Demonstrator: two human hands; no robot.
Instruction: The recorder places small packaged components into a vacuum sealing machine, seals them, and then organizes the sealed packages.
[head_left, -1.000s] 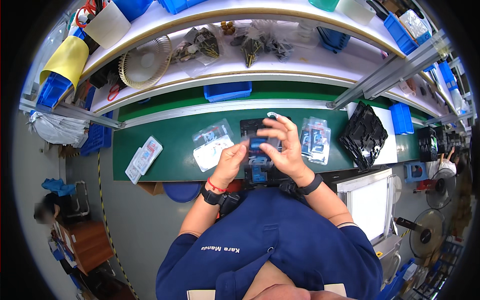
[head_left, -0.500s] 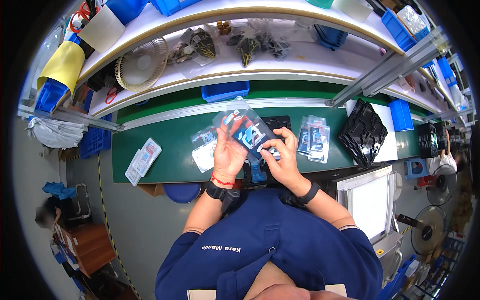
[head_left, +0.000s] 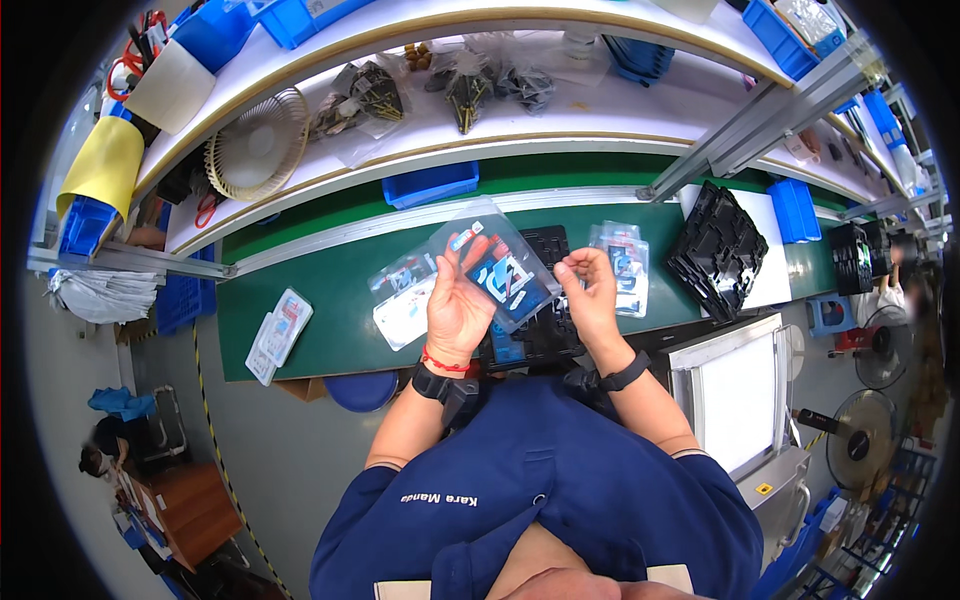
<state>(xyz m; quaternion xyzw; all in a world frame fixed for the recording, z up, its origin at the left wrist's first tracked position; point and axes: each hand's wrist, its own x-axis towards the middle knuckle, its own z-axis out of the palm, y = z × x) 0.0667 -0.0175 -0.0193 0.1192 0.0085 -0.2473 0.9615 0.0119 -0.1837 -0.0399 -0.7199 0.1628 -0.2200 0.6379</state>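
Observation:
A clear plastic blister pack with a dark blue printed card inside is held up over the bench. My left hand supports it from the left, with fingers showing through the clear plastic behind it and the thumb along its side. At the pack's right edge, my right hand is closed in a pinch, thumb and forefinger together on the rim. Under the pack, partly covered by it, lies a black molded tray with a blue piece at its left side.
More blister packs lie left of the hands, others to the right, and white-backed packs farther left. Stacked black trays stand right on the green bench. A shelf with bagged parts spans the back.
My right hand has moved from the front of the pack to its right edge, slightly outward. The left hand keeps its hold. The view has shifted slightly.

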